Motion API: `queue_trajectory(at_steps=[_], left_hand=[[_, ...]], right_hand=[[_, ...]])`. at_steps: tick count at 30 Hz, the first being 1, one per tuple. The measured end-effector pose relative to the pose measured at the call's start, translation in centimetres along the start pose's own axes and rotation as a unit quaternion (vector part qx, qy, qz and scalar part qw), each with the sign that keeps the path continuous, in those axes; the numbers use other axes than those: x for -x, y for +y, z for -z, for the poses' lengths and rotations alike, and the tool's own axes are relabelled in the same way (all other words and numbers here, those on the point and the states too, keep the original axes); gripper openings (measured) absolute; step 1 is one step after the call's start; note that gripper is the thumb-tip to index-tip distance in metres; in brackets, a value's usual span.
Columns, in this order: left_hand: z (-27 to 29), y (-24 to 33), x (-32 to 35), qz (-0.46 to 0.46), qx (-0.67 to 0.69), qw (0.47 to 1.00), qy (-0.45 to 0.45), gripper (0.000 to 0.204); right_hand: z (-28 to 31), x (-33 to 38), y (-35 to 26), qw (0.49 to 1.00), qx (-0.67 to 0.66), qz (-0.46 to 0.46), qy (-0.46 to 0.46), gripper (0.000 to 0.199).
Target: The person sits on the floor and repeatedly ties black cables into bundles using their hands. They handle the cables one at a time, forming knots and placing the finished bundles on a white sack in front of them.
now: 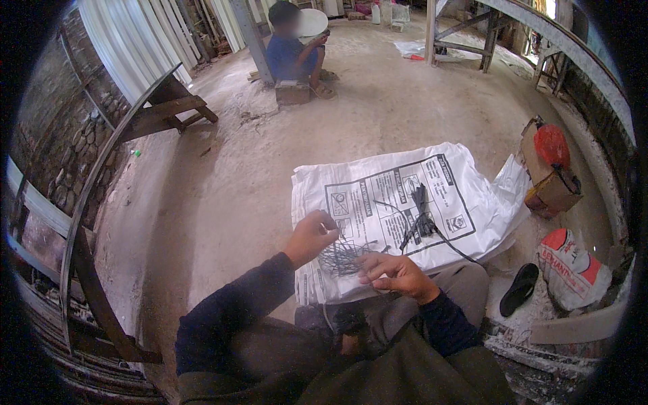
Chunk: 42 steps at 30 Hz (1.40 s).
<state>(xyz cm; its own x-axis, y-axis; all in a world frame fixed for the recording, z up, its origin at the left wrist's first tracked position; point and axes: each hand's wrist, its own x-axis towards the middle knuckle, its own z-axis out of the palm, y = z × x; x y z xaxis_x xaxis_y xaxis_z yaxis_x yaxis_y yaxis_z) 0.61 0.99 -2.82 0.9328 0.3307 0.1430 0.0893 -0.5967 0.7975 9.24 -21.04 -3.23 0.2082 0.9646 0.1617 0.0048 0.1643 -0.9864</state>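
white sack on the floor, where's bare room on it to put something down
The far half of the white sack is mostly bare, beyond the black bundle and along its left edge. The concrete floor left of the sack is open too. It is crowded near the left hand and right hand, around the tangle of thin black strands.

Supporting surface: bare concrete floor (223, 182), dusty and stained, with white powder residue along the right side. Lying directly on it: a stack of white printed sacks (398, 202), spread flat. On the sacks, a loose pile of thin black ties (344, 256) near the front edge and a bundled group of black ties (422, 219) at centre. Right of the stack, a black sandal (518, 289), a white-and-red filled bag (574, 266) and an open cardboard box (550, 182).
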Motion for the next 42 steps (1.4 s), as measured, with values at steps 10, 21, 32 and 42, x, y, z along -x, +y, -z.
queue_trajectory(at_steps=[10, 21, 32, 42], left_hand=[[-1.1, 2.5, 0.8, 0.049, 0.195, 0.953, -0.228, 0.012], [-1.4, 4.3, 1.4, 0.07, 0.294, 0.866, -0.399, 0.007], [1.0, -0.9, -0.6, 0.141, 0.168, 0.975, 0.03, 0.014], [0.3, 0.4, 0.2, 0.122, 0.068, 0.99, -0.018, 0.015]], right_hand=[[0.4, -0.6, 1.8, 0.951, -0.064, -0.085, 0.29, 0.011], [3.0, -0.8, 4.2, 0.853, 0.286, 0.006, 0.436, 0.007], [2.6, -0.1, 2.1, 0.985, -0.043, -0.047, 0.159, 0.012], [0.4, -0.1, -0.1, 0.999, 0.007, 0.012, 0.029, 0.013]])
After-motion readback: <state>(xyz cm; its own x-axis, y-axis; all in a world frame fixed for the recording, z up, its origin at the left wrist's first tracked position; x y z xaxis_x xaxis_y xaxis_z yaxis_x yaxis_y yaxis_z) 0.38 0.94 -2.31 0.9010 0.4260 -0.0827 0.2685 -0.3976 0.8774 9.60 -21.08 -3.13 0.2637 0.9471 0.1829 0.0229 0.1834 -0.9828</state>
